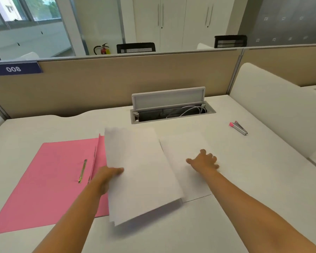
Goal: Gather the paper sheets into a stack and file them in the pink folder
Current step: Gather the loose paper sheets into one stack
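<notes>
The pink folder (49, 178) lies open on the left of the white desk (244, 170), its gold fastener (82, 171) showing near the spine. My left hand (108, 177) grips the left edge of a stack of white paper sheets (140, 172) and holds it lifted above the desk, overlapping the folder's right edge. Another white sheet (182, 148) lies flat on the desk to the right. My right hand (205, 160) rests palm down on that sheet with its fingers spread.
A pink and silver stapler (238, 127) lies at the right rear of the desk. An open cable hatch (171, 111) with wires sits at the back centre, below a beige partition (117, 83). A white side divider (281, 110) borders the right.
</notes>
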A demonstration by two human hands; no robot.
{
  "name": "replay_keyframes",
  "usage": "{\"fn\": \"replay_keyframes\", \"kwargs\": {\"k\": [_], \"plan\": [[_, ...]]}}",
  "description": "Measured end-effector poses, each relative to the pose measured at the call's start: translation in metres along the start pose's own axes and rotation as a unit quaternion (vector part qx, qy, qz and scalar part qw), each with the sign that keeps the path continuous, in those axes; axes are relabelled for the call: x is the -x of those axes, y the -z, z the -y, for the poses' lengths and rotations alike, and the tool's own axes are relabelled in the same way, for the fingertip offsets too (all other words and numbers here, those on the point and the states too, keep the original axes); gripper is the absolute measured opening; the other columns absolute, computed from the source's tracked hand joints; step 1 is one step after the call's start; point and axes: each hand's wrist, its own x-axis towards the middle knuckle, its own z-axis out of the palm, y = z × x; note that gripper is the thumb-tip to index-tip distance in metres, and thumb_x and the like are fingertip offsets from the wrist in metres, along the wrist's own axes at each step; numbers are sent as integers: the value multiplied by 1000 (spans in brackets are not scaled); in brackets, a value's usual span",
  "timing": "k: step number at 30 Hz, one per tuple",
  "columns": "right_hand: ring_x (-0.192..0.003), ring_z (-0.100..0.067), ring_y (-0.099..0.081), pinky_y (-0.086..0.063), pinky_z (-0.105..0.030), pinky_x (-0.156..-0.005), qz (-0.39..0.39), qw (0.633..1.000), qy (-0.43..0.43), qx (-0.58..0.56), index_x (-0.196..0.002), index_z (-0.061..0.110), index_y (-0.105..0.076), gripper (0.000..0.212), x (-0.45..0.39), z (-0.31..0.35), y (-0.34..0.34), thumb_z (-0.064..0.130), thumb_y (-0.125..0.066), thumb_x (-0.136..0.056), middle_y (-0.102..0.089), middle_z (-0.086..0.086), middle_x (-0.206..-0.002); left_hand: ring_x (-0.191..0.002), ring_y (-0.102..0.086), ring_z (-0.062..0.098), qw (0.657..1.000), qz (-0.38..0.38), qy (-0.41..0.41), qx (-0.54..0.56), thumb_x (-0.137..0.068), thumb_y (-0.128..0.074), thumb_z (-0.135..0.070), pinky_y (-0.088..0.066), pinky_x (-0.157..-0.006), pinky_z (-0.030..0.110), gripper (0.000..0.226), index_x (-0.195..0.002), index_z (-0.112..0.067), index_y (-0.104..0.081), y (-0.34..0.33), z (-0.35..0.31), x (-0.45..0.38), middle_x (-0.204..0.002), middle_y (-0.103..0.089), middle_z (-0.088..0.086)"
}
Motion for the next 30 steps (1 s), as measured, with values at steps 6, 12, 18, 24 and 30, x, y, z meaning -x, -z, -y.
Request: {"fn": "replay_keyframes", "kwargs": {"k": [6,12,18,24,30], "plan": [[-125,-29,-31,-37,-44,-97,11,993,-105,58,-133,15,-26,102,-6,-44,17,64,-74,-56,-32,-12,-134,-73,-60,30,991,20,122,-47,-85,-59,1,-46,-79,43,6,-90,4,-58,-1,32,-1,-82,-63,17],[-121,-29,-45,-31,-39,-97,33,990,-133,28,-127,14,-36,88,-9,-45,28,52,-78,-60,-50,-9,-127,-75,-61,32,991,17,129,-40,-84,-60,-2,-48,-77,44,6,-86,3,-59,1,35,-7,-86,-64,20],[-86,-30,-57,-44,-30,-79,-33,994,-37,-92,-99,7,-63,21,-7,-26,50,17,-63,-80,-66,-14,-111,-73,-61,32,992,12,124,-37,-82,-60,-3,-49,-63,36,9,-89,3,-60,3,37,-9,-87,-64,20],[-94,-33,-61,-36,-26,-70,-195,969,148,19,-104,11,-62,22,34,46,95,10,-50,-85,-66,-13,-107,-71,-60,31,993,17,114,-30,-84,-61,-10,-48,-61,35,12,-91,-1,-60,1,36,-7,-83,-63,19],[-87,-27,-59,-38,-28,-68,-167,934,313,43,-103,15,-61,18,101,102,104,18,-52,-88,-67,-7,-100,-85,-63,30,994,33,95,39,-89,-55,-41,-50,-68,36,39,-108,-7,-59,1,35,-9,-94,-66,15]]}}
